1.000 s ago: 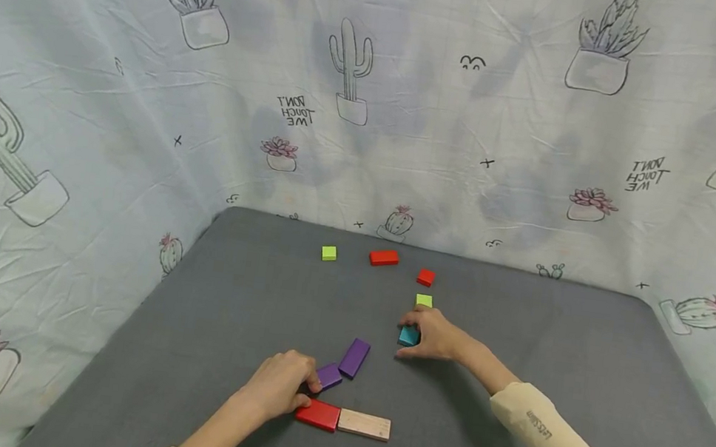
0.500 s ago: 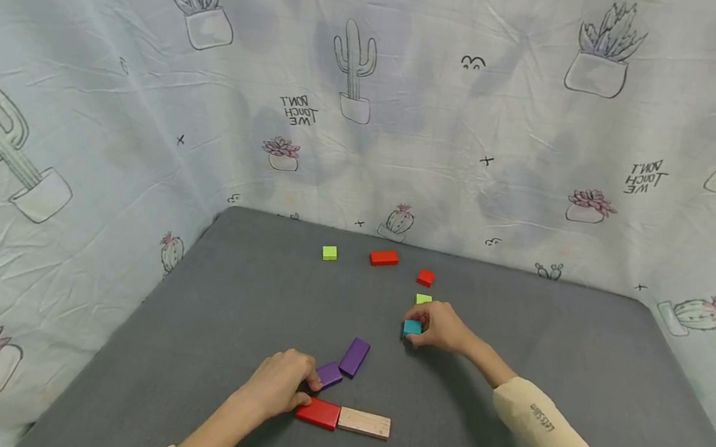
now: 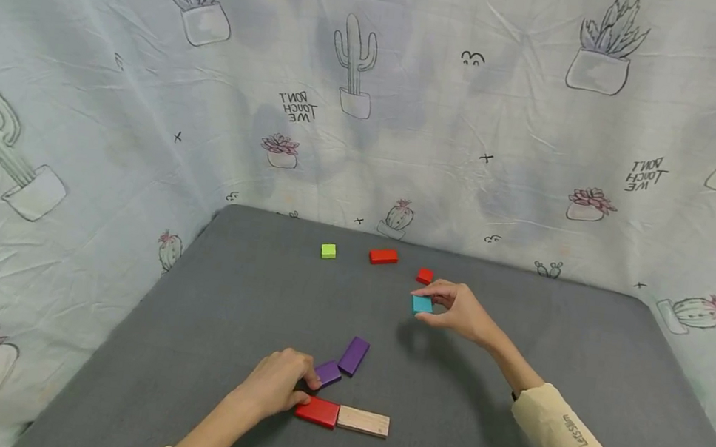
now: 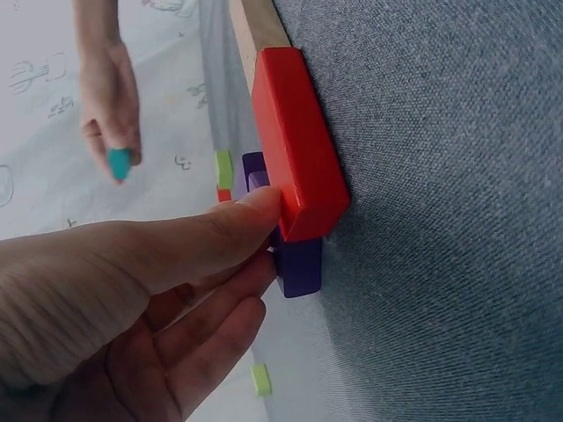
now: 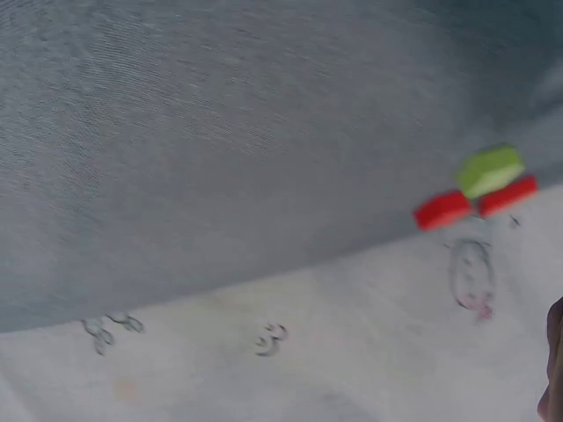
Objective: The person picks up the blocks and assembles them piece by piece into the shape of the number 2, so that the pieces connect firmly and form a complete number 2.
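Teal block (image 3: 422,304): right hand (image 3: 459,312) is pinching it, lifted above the grey mat (image 3: 585,341), far-right of the row. Left hand (image 3: 276,385), fingers curled, is pressing the red block (image 3: 318,412) and small purple block (image 3: 329,374); the row's long axis is running left-right, nearer the left hand.

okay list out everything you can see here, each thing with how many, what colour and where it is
teal block: 1, teal, pinched in the right hand, lifted above the mat
purple blocks: 2, purple, near middle of the mat, the shorter one at the left fingertips
long red block: 1, red, near edge, end to end with the wooden block
wooden block: 1, plain wood, near edge
far red blocks: 2, red, far side
green block: 1, lime green, far left
mat: 1, grey
cloth backdrop: 1, pale, cactus print
left hand: touches the long red block
right hand: holds the teal block
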Tool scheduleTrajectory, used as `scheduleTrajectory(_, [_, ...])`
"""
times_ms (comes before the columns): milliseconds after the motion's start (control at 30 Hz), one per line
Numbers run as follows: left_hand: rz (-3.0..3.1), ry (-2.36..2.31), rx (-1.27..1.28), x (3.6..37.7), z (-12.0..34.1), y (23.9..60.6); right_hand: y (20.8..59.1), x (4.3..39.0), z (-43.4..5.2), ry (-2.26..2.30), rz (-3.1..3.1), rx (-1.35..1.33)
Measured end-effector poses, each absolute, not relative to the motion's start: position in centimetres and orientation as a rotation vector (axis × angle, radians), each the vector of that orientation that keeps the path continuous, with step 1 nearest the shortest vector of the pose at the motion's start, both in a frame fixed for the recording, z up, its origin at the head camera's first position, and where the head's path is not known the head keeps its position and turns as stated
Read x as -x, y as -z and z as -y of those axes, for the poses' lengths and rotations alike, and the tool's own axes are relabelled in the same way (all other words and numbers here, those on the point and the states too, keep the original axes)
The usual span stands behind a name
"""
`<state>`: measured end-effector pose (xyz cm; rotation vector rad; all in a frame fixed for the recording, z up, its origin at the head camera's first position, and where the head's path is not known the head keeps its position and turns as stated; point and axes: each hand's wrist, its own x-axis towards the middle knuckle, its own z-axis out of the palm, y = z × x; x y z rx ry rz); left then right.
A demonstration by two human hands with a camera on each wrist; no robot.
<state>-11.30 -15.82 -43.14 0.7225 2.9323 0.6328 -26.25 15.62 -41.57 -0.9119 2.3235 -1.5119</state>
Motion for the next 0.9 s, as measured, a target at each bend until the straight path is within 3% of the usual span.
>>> scheduleTrajectory(433, [-2.936, -0.676, -0.744, 11.1, 15.9, 43.2, 38.6, 23.3, -12.7, 1.495, -2.158, 1.163])
scheduleTrajectory(900, [-2.952, -0.658, -0.768, 11.2, 16.0, 43.5, 40.5, 23.9, -11.3, 1.406, -2.182, 1.188])
